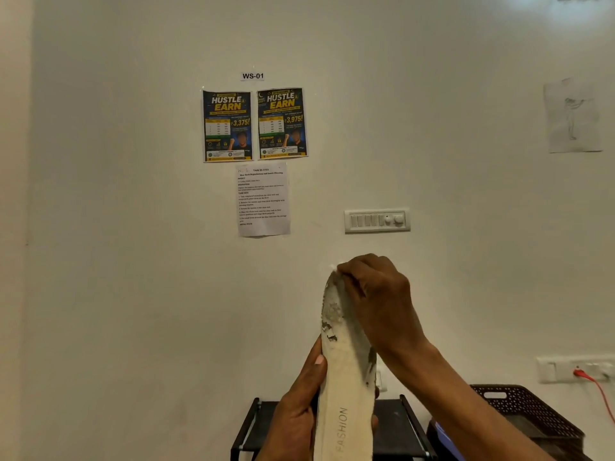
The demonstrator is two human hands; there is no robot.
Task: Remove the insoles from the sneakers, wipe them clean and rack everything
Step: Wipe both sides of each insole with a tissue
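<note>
Worn cream foam insole [346, 377] upright: left hand [299, 407] grips its lower edge, right hand [376, 294] clutches a white wipe [333, 268] at the toe; seemingly mid-wipe, grey stains [332, 314] below need rubbing next

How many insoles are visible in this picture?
1. The insole stands upright in front of the wall. The left hand grips its lower part and the right hand holds its top end. Others may be hidden below the frame.
</note>
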